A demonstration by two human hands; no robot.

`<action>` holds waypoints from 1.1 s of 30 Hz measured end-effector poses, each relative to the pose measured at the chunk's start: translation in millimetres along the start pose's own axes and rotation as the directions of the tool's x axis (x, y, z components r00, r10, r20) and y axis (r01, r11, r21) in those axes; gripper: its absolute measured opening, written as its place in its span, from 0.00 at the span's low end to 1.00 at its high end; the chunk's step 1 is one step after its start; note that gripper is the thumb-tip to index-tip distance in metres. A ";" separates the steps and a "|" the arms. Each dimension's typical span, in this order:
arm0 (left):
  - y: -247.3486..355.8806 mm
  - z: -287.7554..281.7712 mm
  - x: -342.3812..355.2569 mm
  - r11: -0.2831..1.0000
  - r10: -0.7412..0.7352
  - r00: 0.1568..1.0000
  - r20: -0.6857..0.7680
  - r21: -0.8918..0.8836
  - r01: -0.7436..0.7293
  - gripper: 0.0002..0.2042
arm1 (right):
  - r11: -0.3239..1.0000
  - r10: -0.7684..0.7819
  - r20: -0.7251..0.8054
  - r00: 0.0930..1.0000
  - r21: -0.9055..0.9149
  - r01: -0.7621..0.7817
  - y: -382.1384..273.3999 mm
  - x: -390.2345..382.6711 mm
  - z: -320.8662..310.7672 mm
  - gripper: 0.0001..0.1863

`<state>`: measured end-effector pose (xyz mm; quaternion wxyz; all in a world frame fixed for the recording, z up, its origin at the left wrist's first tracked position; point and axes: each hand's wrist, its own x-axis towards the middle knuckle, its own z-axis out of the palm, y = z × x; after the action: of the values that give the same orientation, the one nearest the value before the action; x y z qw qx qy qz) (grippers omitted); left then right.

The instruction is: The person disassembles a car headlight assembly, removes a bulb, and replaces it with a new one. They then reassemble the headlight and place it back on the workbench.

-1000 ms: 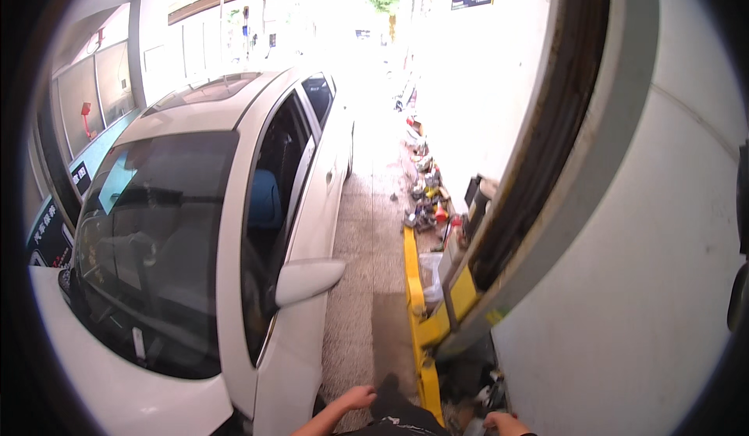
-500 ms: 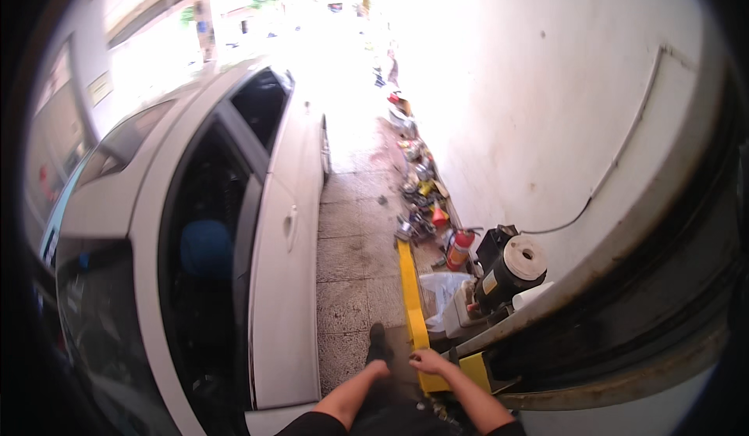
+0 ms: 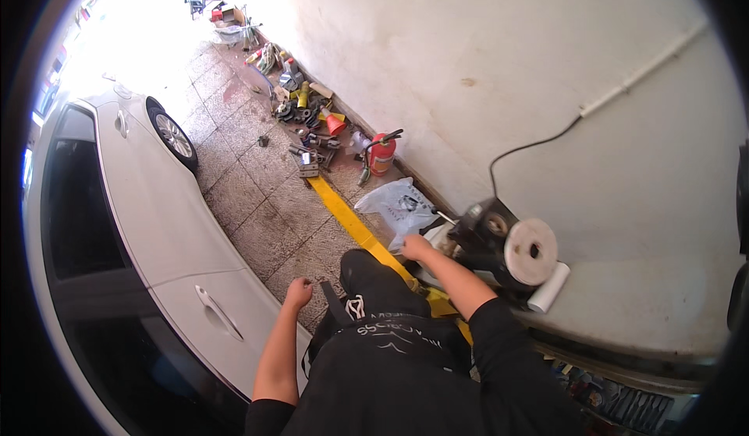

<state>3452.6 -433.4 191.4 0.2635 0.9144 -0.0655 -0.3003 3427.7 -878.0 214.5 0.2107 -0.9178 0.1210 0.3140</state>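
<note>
My left hand (image 3: pixel 299 292) hangs beside the white car, its fingers curled in; whether anything is inside them I cannot see. My right hand (image 3: pixel 417 247) is closed too, held above the yellow steel bar (image 3: pixel 355 221) near a white plastic bag (image 3: pixel 399 206); its palm side is hidden. Right of that hand stands a black machine (image 3: pixel 493 225) with a thick pale round wheel (image 3: pixel 532 252), similar to a bench grinder. The white car (image 3: pixel 187 241) runs along my left, with a door handle (image 3: pixel 218 311) nearest my left arm.
A red fire extinguisher (image 3: pixel 382 154) stands against the wall. Beyond it lie metal parts (image 3: pixel 312 143) and an orange-red funnel (image 3: pixel 334 122). A white roll (image 3: pixel 549 288) sits under the wheel. Tools (image 3: pixel 624 405) lie at lower right. Stone tiles (image 3: pixel 257 194) cover the floor.
The view has turned right and down, so the car sits farther left and the machine shows larger. My hands have moved apart: the left beside the car, the right toward the machine.
</note>
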 end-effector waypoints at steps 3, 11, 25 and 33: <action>-24.3 -55.6 43.1 0.997 0.058 0.993 -0.104 -0.043 -0.062 0.13 | 0.984 -0.003 0.182 0.983 -0.175 0.035 11.9 26.4 1.3 0.17; -203.5 -197.7 125.5 0.928 -0.366 0.925 -0.097 -0.110 0.356 0.15 | 0.913 0.305 0.534 0.788 -0.400 -0.083 -54.1 153.6 -57.6 0.18; -298.3 -254.7 217.6 0.653 -0.623 0.766 0.158 -0.434 0.620 0.23 | 0.930 -0.358 -0.091 0.929 0.054 0.364 -553.3 637.7 -233.0 0.16; -384.7 -486.4 445.8 0.724 -0.488 0.864 0.126 -0.494 0.482 0.23 | 0.860 -0.475 0.205 0.856 -0.097 0.501 -702.9 789.6 -350.2 0.18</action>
<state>4083.3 -14.1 92.5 0.4084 0.7982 0.2591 -0.3592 4471.7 -491.1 187.6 0.2250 -0.9004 -0.1585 0.3370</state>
